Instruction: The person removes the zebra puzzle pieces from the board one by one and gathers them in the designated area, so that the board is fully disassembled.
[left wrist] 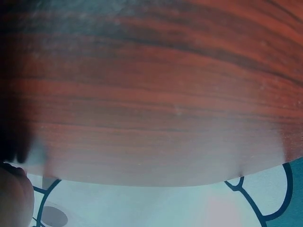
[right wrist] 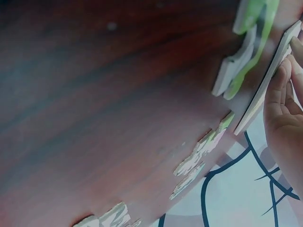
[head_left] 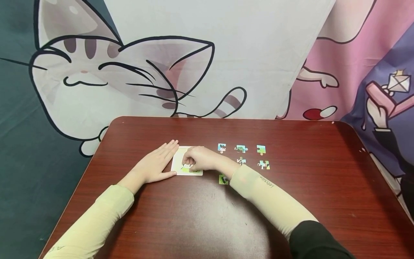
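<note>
A white-bordered puzzle board [head_left: 173,166] lies flat on the brown table. My left hand [head_left: 157,163] rests on the table with straight fingers along the board's left side, the thumb at its lower left corner. Over the board, my right hand [head_left: 201,158] has curled fingers, with thumb and fingertips at a green and white puzzle piece [head_left: 185,169] in its lower part; the fingers partly cover the piece. In the right wrist view, the fingers [right wrist: 275,92] meet the board [right wrist: 258,101] at its surface.
Right of the board lie several loose puzzle pieces, among them a top left piece [head_left: 221,148], a green one [head_left: 261,149] and one near the right sleeve [head_left: 223,179]. The brown table [head_left: 181,223] ends at a cartoon cat cloth [head_left: 258,72] behind.
</note>
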`<state>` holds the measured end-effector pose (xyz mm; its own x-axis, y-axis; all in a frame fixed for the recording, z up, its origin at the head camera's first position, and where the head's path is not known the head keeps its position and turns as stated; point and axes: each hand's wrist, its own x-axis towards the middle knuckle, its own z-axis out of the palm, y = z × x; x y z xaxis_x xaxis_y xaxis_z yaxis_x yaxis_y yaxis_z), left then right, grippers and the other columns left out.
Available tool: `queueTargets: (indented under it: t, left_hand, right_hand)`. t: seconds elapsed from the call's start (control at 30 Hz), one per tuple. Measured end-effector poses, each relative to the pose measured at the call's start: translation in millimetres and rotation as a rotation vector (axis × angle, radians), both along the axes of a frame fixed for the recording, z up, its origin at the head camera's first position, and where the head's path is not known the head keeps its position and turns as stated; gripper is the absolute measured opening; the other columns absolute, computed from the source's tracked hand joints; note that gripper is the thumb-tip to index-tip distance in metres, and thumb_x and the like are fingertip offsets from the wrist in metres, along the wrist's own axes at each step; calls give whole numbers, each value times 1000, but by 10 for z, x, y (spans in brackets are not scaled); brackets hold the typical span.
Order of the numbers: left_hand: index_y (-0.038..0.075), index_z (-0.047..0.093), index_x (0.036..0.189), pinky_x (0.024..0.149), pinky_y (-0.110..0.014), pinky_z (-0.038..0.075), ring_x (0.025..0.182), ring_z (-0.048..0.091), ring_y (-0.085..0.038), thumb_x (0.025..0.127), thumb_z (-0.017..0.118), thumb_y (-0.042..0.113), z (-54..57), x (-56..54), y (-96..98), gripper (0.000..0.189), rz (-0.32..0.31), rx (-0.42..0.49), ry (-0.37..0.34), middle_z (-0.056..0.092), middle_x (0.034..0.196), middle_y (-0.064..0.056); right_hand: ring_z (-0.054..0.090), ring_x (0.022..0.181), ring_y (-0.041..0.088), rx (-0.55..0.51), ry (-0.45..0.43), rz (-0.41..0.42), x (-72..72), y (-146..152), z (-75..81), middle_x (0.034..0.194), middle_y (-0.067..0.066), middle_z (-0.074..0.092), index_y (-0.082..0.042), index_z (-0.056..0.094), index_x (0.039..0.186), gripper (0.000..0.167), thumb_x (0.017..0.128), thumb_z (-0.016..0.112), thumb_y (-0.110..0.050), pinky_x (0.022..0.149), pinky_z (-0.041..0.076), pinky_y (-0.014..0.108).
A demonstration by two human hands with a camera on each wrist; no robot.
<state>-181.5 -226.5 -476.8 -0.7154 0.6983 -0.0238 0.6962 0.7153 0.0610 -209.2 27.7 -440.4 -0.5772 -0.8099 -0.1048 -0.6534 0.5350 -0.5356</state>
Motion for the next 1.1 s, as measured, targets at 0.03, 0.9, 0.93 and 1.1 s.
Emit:
queueTargets:
  t: [0.03, 0.9, 0.93, 1.1]
  left_hand:
    - [-4, 23, 167, 135, -50, 25, 166, 21, -34, 100, 61, 57, 2, 1, -1, 98, 0, 0, -1, 20, 177, -20]
    - [-4, 22, 167, 135, -49, 23, 166, 19, -34, 100, 60, 56, -3, 1, -9, 97, 0, 12, -8, 18, 177, -20]
    - [-4, 22, 167, 135, -49, 23, 166, 19, -33, 100, 60, 56, -4, 1, -11, 97, 0, 12, -9, 18, 178, -19]
    - [-4, 22, 167, 135, -50, 24, 166, 20, -34, 100, 60, 57, -13, 1, -8, 98, 0, 16, -6, 19, 177, -19]
  right_hand:
    - [65, 88, 10, 1, -2, 0, 1, 0, 1, 98, 4, 72, -7, 77, 107, 22, 87, 85, -6, 80, 52, 17]
    - [61, 86, 12, -116, -84, -21, 8, 36, -24, 96, 4, 68, -7, 72, 106, 27, 83, 84, 1, 74, 49, 14]
    - [62, 85, 12, -116, -76, -22, 9, 37, -22, 95, 4, 68, -8, 72, 105, 27, 82, 84, 0, 74, 49, 14]
    - [62, 83, 10, -123, -42, -24, 13, 36, -16, 91, 1, 69, -11, 72, 102, 24, 84, 84, -2, 75, 50, 15]
